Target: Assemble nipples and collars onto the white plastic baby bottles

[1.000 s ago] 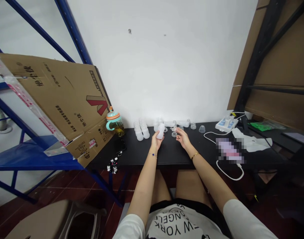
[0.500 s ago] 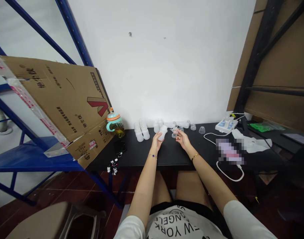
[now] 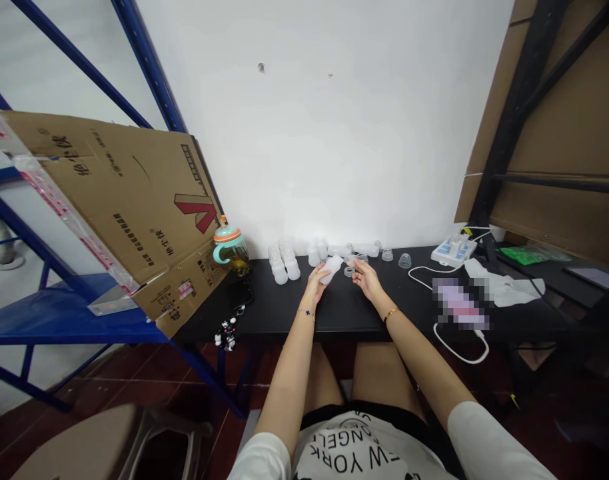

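Observation:
My left hand (image 3: 315, 285) is wrapped round a frosted white bottle (image 3: 330, 269), whose neck tilts up and to the right. Close to that neck, my right hand (image 3: 367, 280) pinches a small clear piece (image 3: 352, 261), too small to make out fully. A clear ring (image 3: 349, 272) lies on the black table (image 3: 284, 313) just left of my right fingers. Behind my hands, white bottles (image 3: 314, 253) stand near the wall. Clear domed caps (image 3: 405, 261) sit to the right. Two rows of frosted bottles (image 3: 279, 272) are at the left.
A teal-handled jug (image 3: 232, 250), a dark phone (image 3: 241, 293) and a charm keychain (image 3: 226, 333) lie left, beside a large cardboard box (image 3: 129, 193). To the right are a power strip (image 3: 453, 252), a blurred-out device (image 3: 462, 303) with a white cable, and white wrapping (image 3: 509, 287).
The bottle in my left hand has tipped further right, its neck now nearer my right fingers. My right hand has barely moved, and the clear piece in it has turned slightly.

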Action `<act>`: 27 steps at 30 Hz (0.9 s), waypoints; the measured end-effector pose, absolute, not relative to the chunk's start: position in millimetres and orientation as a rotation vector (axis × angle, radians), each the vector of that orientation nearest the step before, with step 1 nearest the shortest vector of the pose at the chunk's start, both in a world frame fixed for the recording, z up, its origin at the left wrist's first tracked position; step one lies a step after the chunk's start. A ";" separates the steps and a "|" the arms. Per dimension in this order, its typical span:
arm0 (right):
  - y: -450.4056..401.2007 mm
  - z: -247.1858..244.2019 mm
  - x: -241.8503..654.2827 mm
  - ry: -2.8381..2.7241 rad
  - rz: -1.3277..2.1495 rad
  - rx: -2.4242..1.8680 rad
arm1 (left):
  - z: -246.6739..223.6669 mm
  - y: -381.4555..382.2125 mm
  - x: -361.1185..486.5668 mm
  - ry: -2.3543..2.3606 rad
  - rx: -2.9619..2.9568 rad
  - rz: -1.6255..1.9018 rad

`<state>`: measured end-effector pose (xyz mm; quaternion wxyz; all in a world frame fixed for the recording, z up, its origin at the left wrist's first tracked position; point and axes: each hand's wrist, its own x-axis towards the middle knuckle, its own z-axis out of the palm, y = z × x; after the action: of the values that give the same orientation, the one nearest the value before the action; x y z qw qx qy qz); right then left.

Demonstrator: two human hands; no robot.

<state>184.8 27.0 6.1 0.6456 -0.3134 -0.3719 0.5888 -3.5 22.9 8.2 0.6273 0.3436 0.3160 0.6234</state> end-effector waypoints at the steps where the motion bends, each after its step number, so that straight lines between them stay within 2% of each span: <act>1: 26.9 6.1 185.1 -0.845 1.341 -0.713 | 7.7 23.3 -3.8 0.733 0.786 1.427; 27: 26.7 7.0 183.5 -0.862 1.335 -0.719 | 4.2 25.7 1.9 0.852 0.886 1.371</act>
<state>183.5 26.7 7.0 0.6432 -0.3155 -0.3785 0.5861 1.9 25.7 4.2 0.6051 0.3832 0.3682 0.5928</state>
